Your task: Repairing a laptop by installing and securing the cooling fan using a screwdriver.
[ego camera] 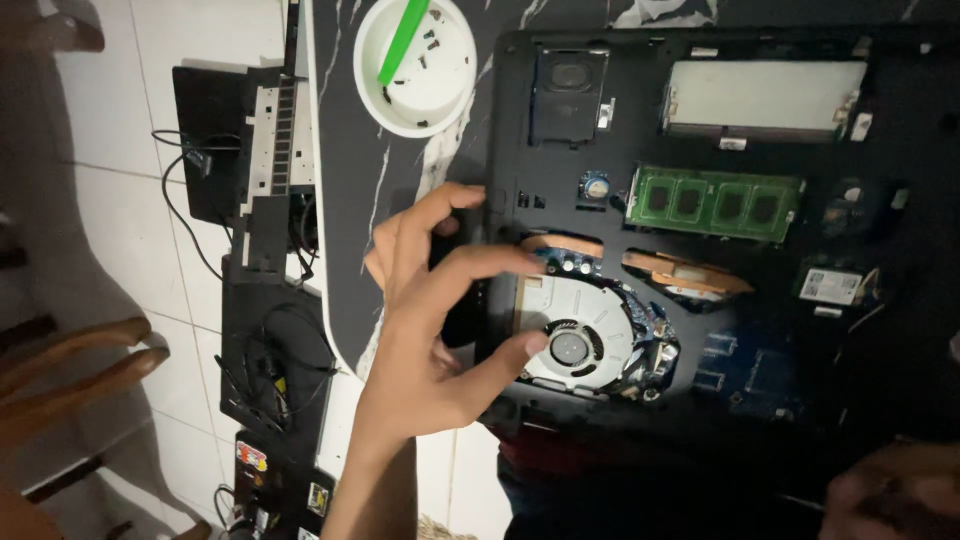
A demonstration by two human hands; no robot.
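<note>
From the head camera, an opened laptop [720, 230] lies bottom-up on a black table [350, 150] veined with white, filling the right part of the tabletop. On the laptop's right side sits a small white rectangular label [831, 286] with dark print; a larger pale grey rectangular plate [765, 96] lies near its far edge, and a green memory board [715, 203] sits just below that. A round silver fan [572, 338] with copper pipes [685, 275] beside it lies near the laptop's left edge.

The left hand [440, 320] is at that left edge, fingers curled around a dark object whose kind I cannot make out, thumb tip touching the fan housing. The right hand [890, 490] shows blurred at the near right corner; whether it grips anything cannot be told.

Near the table's far edge stands a white bowl [455, 105] holding small dark screws [430, 40] and a green strip [403, 40]. Left of the table, on a white tiled floor [120, 120], lie black panels with loose cables [270, 350]; one near the bottom carries small coloured stickers [252, 456]. A wooden chair [70, 370] stands at the far left.
</note>
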